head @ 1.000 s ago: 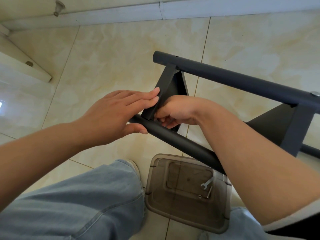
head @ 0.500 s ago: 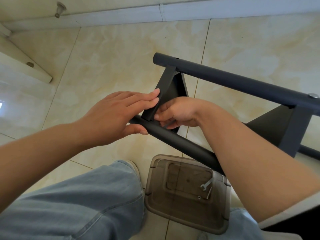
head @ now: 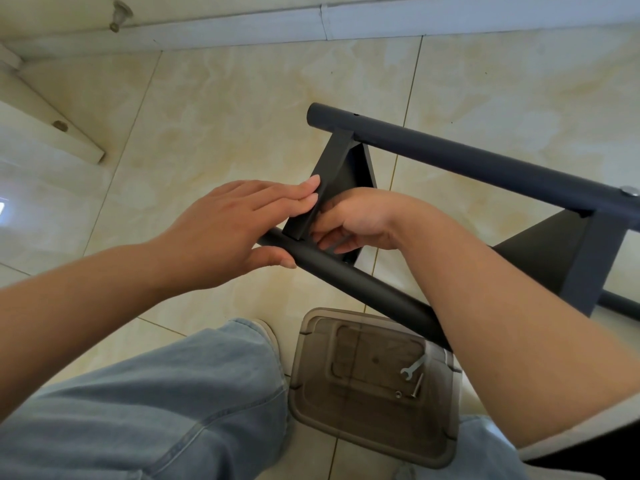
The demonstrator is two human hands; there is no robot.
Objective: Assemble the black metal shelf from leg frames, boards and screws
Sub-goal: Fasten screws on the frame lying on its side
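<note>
The black metal shelf lies on its side over the tiled floor. Its near leg tube [head: 360,285] runs from centre to lower right, its far leg tube [head: 467,161] crosses the upper right. A black board [head: 332,174] spans between them at the left end, and a second board [head: 568,258] sits at the right. My left hand [head: 225,233] lies flat over the near tube's end, fingertips on the board's edge and thumb under the tube. My right hand [head: 353,220] curls its fingers at the joint of board and tube; what they pinch is hidden.
A smoky clear plastic tray [head: 367,424] sits on the floor below the tube, with a small wrench [head: 412,367], a screw [head: 417,384] and a nut in it. My jeans legs fill the bottom. A screw head [head: 629,191] shows on the far tube. White baseboard runs along the top.
Nothing has clearly moved; both hands stay at the joint, and only the view has shifted slightly.
</note>
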